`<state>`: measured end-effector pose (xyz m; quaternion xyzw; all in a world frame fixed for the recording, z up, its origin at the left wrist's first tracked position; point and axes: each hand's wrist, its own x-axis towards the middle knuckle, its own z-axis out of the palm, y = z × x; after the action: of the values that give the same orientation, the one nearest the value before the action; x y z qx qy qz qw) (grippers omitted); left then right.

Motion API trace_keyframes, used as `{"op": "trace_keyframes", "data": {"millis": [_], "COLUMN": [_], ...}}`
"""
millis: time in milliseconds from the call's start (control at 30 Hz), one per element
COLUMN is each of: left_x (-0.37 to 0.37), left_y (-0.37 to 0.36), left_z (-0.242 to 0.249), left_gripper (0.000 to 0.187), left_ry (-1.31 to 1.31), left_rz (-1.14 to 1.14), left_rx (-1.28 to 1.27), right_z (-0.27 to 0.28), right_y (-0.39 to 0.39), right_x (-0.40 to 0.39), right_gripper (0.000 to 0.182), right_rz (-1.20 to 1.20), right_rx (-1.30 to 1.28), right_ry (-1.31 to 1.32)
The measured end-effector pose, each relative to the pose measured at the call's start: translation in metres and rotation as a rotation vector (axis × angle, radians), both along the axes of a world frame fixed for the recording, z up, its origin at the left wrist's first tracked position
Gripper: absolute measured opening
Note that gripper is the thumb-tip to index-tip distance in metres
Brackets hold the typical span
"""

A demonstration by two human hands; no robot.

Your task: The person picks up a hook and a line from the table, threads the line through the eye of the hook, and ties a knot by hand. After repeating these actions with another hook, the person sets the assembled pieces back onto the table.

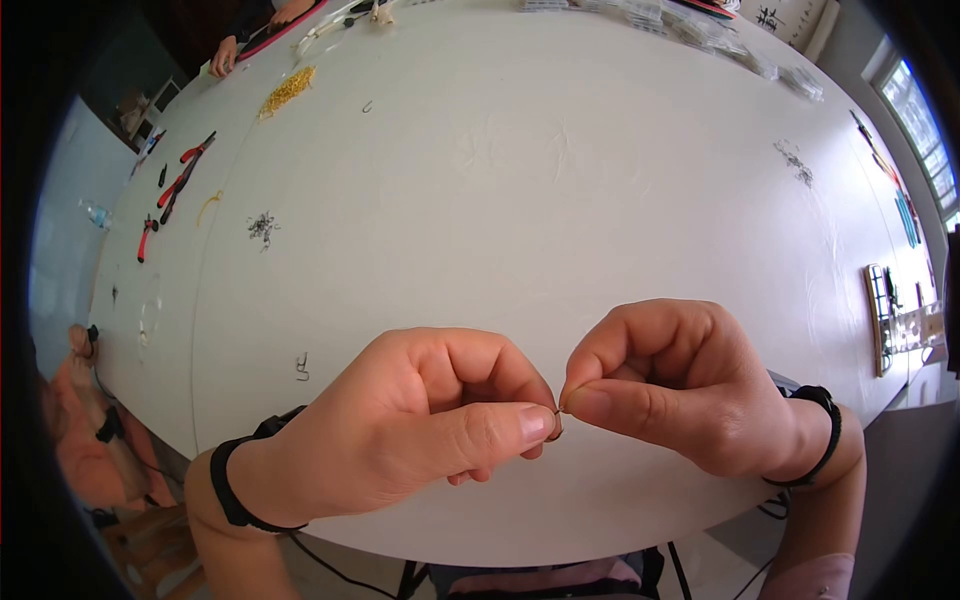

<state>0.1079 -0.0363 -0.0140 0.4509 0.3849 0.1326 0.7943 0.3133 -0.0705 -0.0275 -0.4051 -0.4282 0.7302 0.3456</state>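
My left hand point(450, 420) pinches a small metal hook point(559, 425) between thumb and index finger, and only part of it shows. Touching or nearly touching it, my right hand point(670, 390) is closed in a pinch; what it holds at the fingertips is too small to make out. Both hands are above the white table point(500, 250) near its front edge. Left of my left hand lie a few small bent metal hooks point(302, 367). A small pile of dark hooks point(263, 229) is farther back on the left.
Red-handled pliers point(180, 180) and a yellow bead pile point(287, 92) lie at the left. Another dark pile point(795, 163) and a black-framed tray point(879, 320) are at the right. Clear packets point(700, 35) sit at the back. Another person's hand point(224, 56) rests at the back left.
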Motion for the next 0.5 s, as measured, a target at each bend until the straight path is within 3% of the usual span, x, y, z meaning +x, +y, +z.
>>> {"op": "trace_keyframes", "data": {"millis": [267,500], "left_x": [0.0029,-0.0029], "left_y": [-0.0015,-0.0001], "left_z": [-0.0015,-0.0073], "left_gripper": [0.012,0.014], "left_ry": [-0.020,-0.059], "left_rz": [0.031,0.020], "left_rx": [-0.132,-0.107], "right_z": [0.0056,0.0000], "right_y": [0.0010,0.0027], "right_x": [0.0001,0.0029], "right_gripper": [0.008,0.007], "right_rz": [-0.010,-0.001], "right_rx": [-0.071,0.037], "right_ry": [0.014,-0.073]}}
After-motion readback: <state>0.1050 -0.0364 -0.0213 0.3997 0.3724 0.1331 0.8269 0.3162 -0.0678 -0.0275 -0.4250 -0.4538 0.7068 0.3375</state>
